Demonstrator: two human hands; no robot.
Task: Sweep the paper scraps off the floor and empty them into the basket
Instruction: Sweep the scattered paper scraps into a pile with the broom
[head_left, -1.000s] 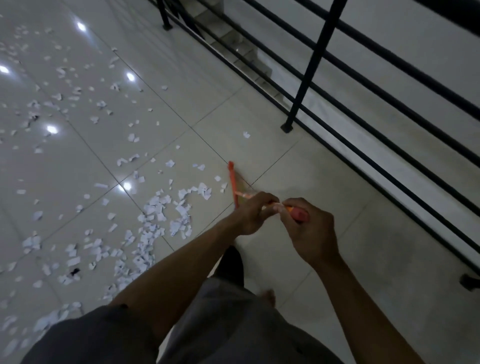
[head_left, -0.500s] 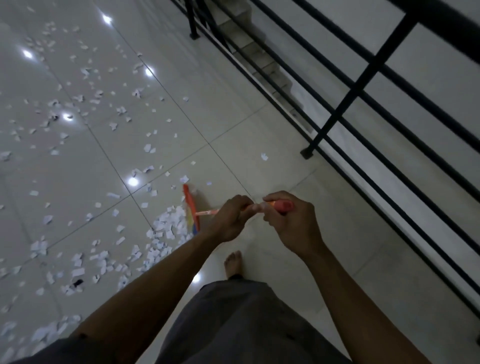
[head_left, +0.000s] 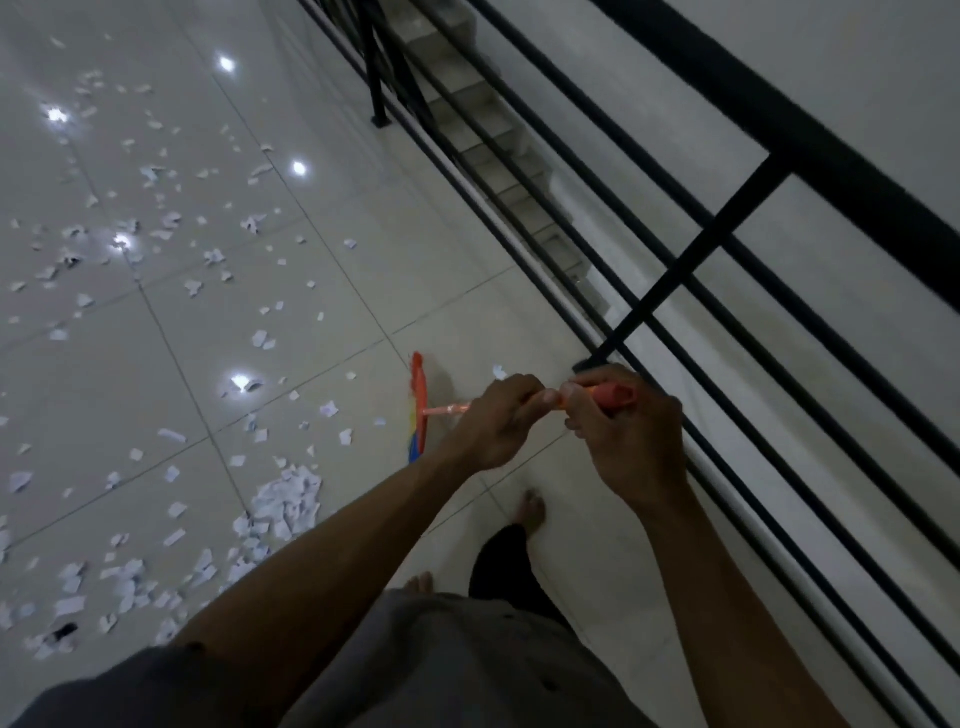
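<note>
Seen from the head camera, both hands are wrapped around the orange broom (head_left: 418, 395). The left hand (head_left: 498, 423) holds lower on the handle, and the right hand (head_left: 626, 441) holds its top end, beside the black railing (head_left: 727, 234). The broom head is down at the tiled floor (head_left: 363, 182). Paper scraps (head_left: 285, 501) lie scattered to its left, with a heap near the person's bare foot (head_left: 532, 512).

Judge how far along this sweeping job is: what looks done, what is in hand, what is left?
Done: a heap of white paper scraps sits gathered on the glossy pale tiled floor. In hand: the left hand and right hand both grip the orange plastic broom, head down by the tiles. Left: loose scraps litter the floor farther out, and no basket is in view for emptying.
</note>
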